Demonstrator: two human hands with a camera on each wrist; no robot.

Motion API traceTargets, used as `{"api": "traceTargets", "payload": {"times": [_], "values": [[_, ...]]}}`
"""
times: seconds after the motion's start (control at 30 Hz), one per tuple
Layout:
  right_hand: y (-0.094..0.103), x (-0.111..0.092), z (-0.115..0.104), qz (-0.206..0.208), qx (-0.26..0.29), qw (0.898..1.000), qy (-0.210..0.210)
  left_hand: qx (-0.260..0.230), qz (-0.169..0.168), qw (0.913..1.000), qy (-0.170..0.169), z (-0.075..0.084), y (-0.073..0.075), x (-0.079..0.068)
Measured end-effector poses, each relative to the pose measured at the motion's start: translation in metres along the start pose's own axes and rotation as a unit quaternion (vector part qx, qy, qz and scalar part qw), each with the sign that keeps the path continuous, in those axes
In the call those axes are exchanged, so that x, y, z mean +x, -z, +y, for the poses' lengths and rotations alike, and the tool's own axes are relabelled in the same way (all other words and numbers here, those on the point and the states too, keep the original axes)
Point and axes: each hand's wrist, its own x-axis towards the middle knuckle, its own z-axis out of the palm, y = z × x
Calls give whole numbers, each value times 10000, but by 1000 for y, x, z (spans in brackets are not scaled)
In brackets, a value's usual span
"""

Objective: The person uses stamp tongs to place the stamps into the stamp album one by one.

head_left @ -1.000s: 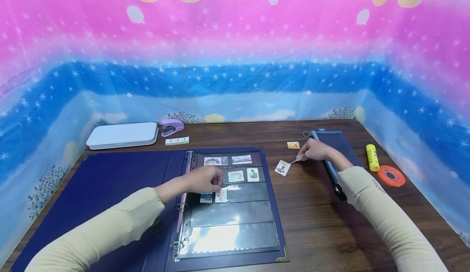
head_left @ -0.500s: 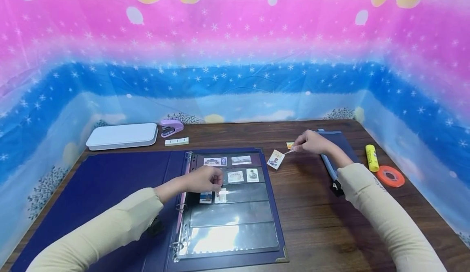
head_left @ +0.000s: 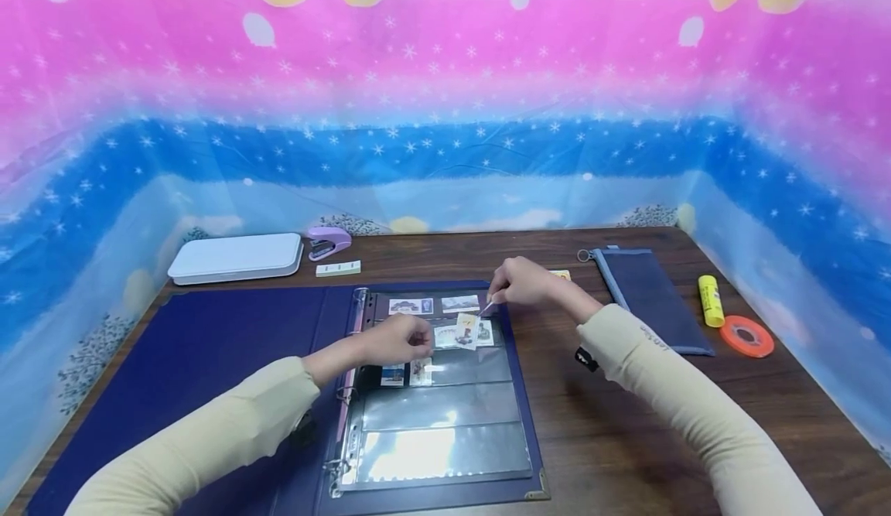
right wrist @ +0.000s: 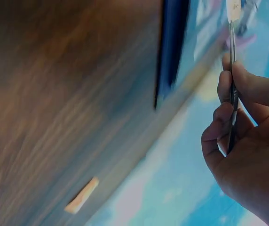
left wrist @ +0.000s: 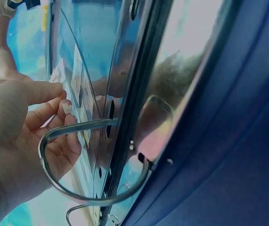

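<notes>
In the head view, my right hand [head_left: 522,280] grips a pair of tweezers [right wrist: 233,70], seen clearly in the right wrist view. Their tips pinch a pale stamp [head_left: 467,332] over the second row of a black pocket page [head_left: 445,404], overlapping the stamps there. My left hand [head_left: 398,338] is over the page's left side, thumb and index fingertips together and nothing visible between them. Just below its fingertips are two stamps in the third row, one bluish [head_left: 393,375] and one pale [head_left: 421,372]. Two more stamps [head_left: 411,306] lie in the top row.
The page sits in an open blue ring binder [head_left: 244,346]; a metal ring [left wrist: 78,127] rises beside my left hand. An orange stamp [right wrist: 83,195] lies on the table. Around are a white case [head_left: 237,258], stapler [head_left: 329,243], zip pouch [head_left: 654,299], glue stick [head_left: 711,301] and orange tape roll [head_left: 747,336].
My right hand has moved left from beside the pouch, carrying the stamp in the tweezers from over the table to over the page. The left hand has stayed almost in place.
</notes>
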Motion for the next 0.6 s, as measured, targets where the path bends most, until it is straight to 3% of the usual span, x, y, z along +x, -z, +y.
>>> {"api": "traceTargets", "payload": {"times": [0.23,0.6], "values": [[-18,8,-16,-161,-133,9992,338,-12,4,10000,-60,-1,0,1],[-27,10,-26,-272,-289,9986,336,-52,-9,10000,-37,-1,0,1]]}}
